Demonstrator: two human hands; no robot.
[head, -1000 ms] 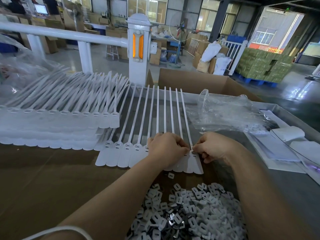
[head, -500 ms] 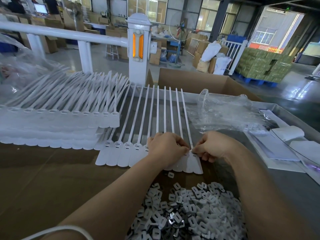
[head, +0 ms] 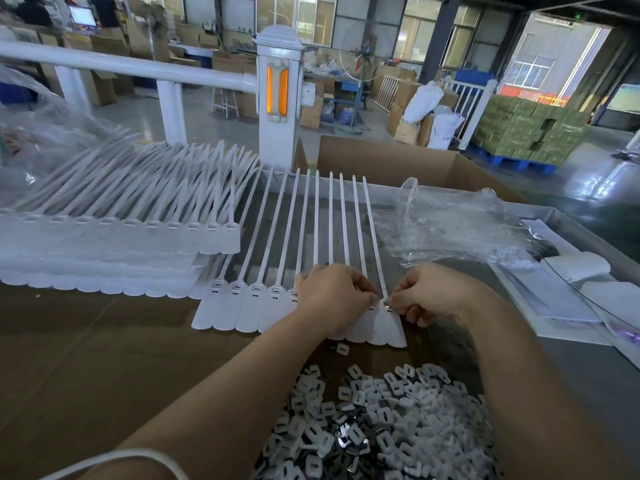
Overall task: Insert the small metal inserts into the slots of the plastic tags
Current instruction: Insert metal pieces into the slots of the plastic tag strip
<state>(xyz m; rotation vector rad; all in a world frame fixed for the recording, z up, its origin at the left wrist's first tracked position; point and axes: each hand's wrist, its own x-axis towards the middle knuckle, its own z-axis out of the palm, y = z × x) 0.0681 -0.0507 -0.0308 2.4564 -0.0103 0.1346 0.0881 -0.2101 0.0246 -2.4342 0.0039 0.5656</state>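
A row of white plastic tags (head: 242, 308) with long straps lies side by side on the brown table. My left hand (head: 332, 296) rests curled on the tags right of the row's middle, its fingertips at the slot of the rightmost tag (head: 386, 327). My right hand (head: 420, 294) pinches a small metal insert (head: 385, 302) at that same slot. A heap of small white and metal inserts (head: 374, 424) lies near me, between my forearms. One loose insert (head: 343, 348) sits just below the tags.
Stacked white tags (head: 114, 237) fill the table's left. A crumpled clear plastic bag (head: 446, 223) lies right of the straps. White sheets and packets (head: 568, 282) sit at the right edge. An open cardboard box (head: 391, 164) and a white fence post (head: 278, 98) stand behind.
Both hands stay at the rightmost tag's slot; the fingertips have shifted only slightly. The row of tags has not moved.
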